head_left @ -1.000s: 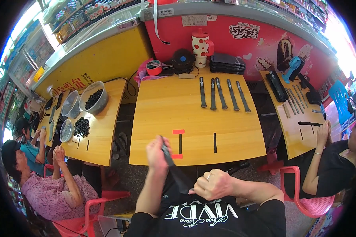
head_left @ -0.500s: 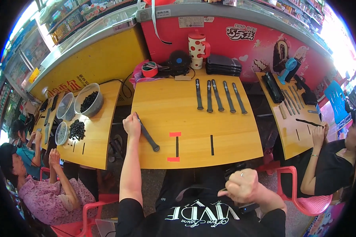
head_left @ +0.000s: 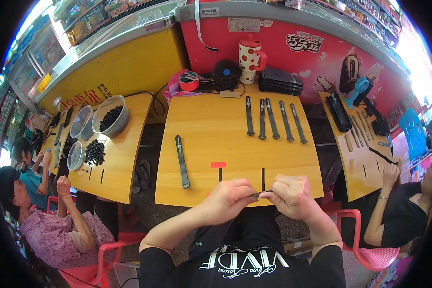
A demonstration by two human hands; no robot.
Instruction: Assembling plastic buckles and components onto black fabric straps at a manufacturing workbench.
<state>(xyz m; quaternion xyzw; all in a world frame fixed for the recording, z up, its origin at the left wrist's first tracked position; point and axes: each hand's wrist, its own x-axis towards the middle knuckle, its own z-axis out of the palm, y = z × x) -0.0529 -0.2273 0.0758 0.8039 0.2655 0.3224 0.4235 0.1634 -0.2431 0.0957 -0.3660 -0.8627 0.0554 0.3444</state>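
Over the front edge of the wooden table, my left hand and my right hand are close together, fingers closed. A thin dark strap runs between them, pinched at both sides; most of it is hidden by the fingers. To the left of my hands lies one grey-black strap with a looped end. Several similar straps lie side by side toward the far right of the table. Just beyond my hands are a red tape piece and a black line mark.
At the table's back stand a spotted tumbler, a red tape roll, a black fan and stacked black pouches. The left table holds tubs and small black parts. Co-workers sit on both sides.
My left hand has let go of the strap at the table's left and moved right to meet my right hand. Both hands now grip the dark strap. The view has shifted slightly.
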